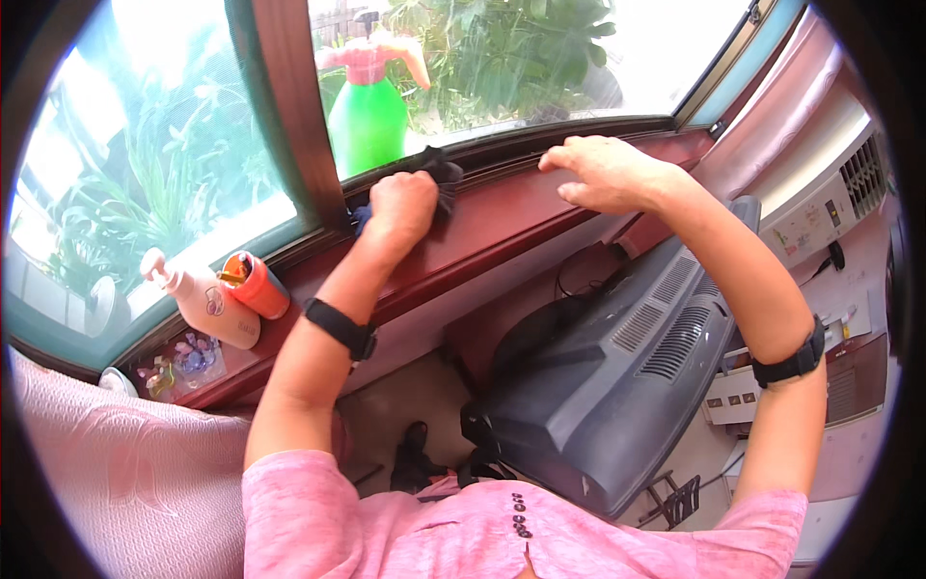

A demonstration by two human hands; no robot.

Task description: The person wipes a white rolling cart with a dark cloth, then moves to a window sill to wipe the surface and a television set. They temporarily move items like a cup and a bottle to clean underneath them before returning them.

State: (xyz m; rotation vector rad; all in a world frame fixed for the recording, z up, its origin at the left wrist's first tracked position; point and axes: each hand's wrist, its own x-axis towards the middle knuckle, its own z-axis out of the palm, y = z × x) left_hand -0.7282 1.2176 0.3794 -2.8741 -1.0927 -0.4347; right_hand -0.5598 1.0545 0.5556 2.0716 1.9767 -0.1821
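My left hand point(402, 205) is closed round a dark cloth point(444, 182), which bunches out past the knuckles against the window track. Under it runs the dark red windowsill point(502, 214). To the right, my right hand point(603, 174) hovers over the sill near the window frame, its fingers apart and nothing in them. Just beyond my left hand, a green spray bottle point(370, 121) with a pink top stands at the window. Left along the sill are a pale pump bottle point(210, 307) and an orange cup point(260, 289) with small items inside.
Below the sill stands a big dark old television point(598, 376), its vented back upward. A patterned pink curtain point(125, 463) hangs at the left. Small glass ornaments point(193, 357) sit at the sill's left end. A white air conditioner point(820, 207) is at the right.
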